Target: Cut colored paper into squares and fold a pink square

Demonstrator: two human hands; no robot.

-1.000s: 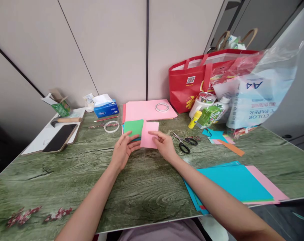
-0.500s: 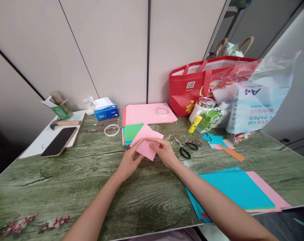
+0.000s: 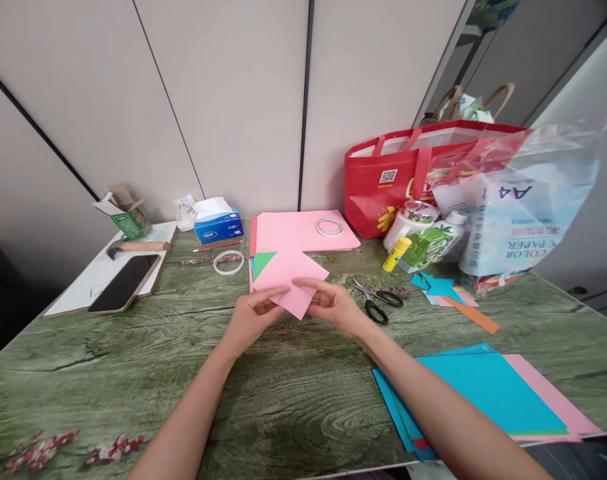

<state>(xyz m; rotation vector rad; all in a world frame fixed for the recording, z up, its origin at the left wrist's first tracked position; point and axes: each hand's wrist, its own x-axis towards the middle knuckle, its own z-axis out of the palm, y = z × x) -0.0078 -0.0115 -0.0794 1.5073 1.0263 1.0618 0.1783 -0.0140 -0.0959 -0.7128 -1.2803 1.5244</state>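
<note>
A square sheet of pink paper (image 3: 294, 270) is held up in both hands, one corner pointing toward me. My left hand (image 3: 253, 313) pinches its left edge, fingers on top and thumb beneath. On the opposite edge my right hand (image 3: 333, 305) grips it the same way. Behind the sheet, a green paper square (image 3: 262, 262) on a small stack shows only at its left part; the rest is hidden. Scissors (image 3: 376, 300) with black handles lie to the right of my right hand, blades partly open.
Pink sheets (image 3: 283, 230) with a tape roll (image 3: 329, 227) lie at the back; another roll (image 3: 228, 263) is at left. Colored sheets (image 3: 488, 390), paper scraps (image 3: 441, 287), a glue stick (image 3: 396, 255) and a red bag (image 3: 373, 193) are right. A phone (image 3: 125, 283) and hammer (image 3: 141, 247) are left.
The pink square has opened out wider and now covers more of the green square. Fingers of both hands have shifted along its edges. The view has tilted slightly.
</note>
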